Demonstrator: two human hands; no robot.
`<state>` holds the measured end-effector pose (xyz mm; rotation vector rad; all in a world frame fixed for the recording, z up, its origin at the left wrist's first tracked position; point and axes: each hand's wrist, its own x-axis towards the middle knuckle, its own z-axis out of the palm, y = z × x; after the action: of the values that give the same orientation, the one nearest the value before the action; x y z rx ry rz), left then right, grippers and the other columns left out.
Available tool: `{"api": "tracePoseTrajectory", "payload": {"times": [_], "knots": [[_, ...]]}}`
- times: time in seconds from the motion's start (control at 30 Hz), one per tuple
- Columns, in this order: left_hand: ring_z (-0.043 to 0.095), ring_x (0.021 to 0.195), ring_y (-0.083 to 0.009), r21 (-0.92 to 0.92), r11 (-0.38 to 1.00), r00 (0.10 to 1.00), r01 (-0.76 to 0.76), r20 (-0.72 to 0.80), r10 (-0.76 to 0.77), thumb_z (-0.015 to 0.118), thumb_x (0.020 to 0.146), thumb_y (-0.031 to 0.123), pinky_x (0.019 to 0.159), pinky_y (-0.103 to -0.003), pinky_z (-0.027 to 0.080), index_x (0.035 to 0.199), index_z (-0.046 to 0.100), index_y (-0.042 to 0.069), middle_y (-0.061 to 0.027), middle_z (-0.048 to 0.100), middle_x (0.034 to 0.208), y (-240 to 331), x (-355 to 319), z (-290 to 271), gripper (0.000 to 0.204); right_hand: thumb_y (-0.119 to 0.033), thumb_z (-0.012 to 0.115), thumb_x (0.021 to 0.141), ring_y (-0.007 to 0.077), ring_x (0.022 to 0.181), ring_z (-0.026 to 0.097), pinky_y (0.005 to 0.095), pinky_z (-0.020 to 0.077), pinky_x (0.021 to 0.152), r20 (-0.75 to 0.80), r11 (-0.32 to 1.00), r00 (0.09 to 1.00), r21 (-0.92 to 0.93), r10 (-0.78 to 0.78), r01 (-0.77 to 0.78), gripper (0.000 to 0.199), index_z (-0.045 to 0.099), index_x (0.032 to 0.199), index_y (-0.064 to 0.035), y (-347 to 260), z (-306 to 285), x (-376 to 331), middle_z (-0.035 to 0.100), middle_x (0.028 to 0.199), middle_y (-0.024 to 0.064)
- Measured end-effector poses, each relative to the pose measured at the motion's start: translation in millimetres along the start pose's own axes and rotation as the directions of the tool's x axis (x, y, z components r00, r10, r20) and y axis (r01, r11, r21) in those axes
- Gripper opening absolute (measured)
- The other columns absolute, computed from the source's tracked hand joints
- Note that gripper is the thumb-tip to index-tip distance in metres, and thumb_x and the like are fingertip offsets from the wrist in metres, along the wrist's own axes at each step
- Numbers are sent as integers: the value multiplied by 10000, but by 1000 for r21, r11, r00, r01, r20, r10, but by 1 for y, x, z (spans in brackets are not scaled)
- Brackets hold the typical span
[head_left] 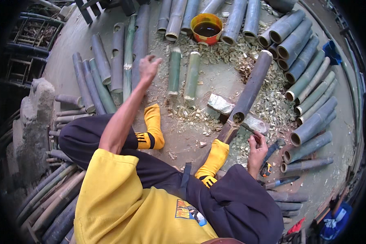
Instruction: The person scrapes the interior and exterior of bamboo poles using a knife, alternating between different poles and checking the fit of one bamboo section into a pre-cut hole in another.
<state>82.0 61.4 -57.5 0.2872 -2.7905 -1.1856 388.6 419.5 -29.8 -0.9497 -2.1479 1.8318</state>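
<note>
Head view: hands well apart. Left hand empty, fingers loose; right hand looks pinched on thin tool by hole in tube. Tube's in from floor's right edge, stone either side. I'd brace it with foot, could roll imo.

The right grip is near a dark, holed bamboo tube.
</note>
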Motion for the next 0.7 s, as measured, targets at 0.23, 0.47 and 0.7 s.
{"api": "tracePoseTrajectory", "payload": {"times": [0.23,0.47,0.7], "knots": [[505,1132,-339,431,794,885,428,-378,-271,667,678,285,942,-420,423,1106,624,27,-211,604,1055,-136,17,-59,502,-55,582,847,125,773,576,263,474,702,15,965,1000,-262,-5,9,267,586,1109,1,-7,-2,6,622,866,70],[464,1186,-379,330,754,821,568,-289,-492,663,676,385,1000,-440,364,1262,517,83,-258,480,1267,-183,-3,-57,675,-79,570,845,169,758,603,301,478,697,54,873,991,-480,122,-82,260,591,1096,-15,10,5,-2,641,877,108],[468,1182,-385,160,831,840,532,-223,-495,627,745,517,996,-444,349,1342,390,114,-227,501,1262,-213,-4,-57,758,-41,558,838,149,758,597,289,477,689,99,900,979,-419,179,-122,278,588,1114,-24,13,16,-13,637,856,83]]}}
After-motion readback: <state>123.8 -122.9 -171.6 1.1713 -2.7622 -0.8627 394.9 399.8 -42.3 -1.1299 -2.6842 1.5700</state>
